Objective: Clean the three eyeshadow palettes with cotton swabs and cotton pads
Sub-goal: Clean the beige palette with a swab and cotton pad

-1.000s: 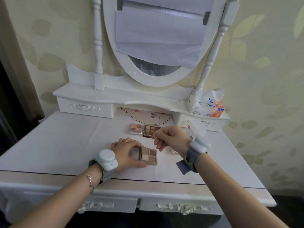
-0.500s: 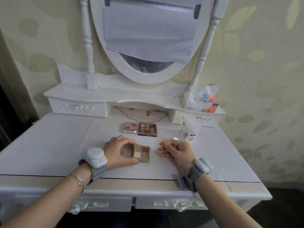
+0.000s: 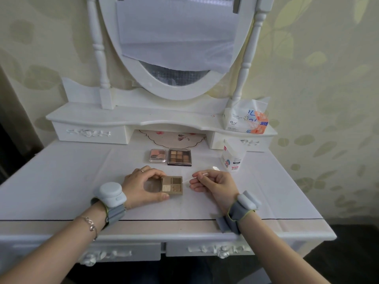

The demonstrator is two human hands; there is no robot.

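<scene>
A small brown four-pan eyeshadow palette (image 3: 171, 185) lies open on the white dressing table (image 3: 61, 177). My left hand (image 3: 143, 186) grips its left side, thumb at the front edge and fingers over the back. My right hand (image 3: 213, 184) pinches a cotton swab (image 3: 202, 176); one tip points at the palette's right edge, the other sticks up to the right. Behind lie a pink palette (image 3: 158, 155) and a dark nine-pan palette (image 3: 179, 157), side by side.
A white cotton swab container (image 3: 232, 157) stands at the right of the palettes. A tissue pack (image 3: 246, 118) sits on the raised shelf at the right. The oval mirror (image 3: 176, 44) rises behind. The table's front edge runs just below my wrists.
My right hand came down from above the palette to the table at its right, now pinching a cotton swab with its tip near the palette. My left hand kept its hold.
</scene>
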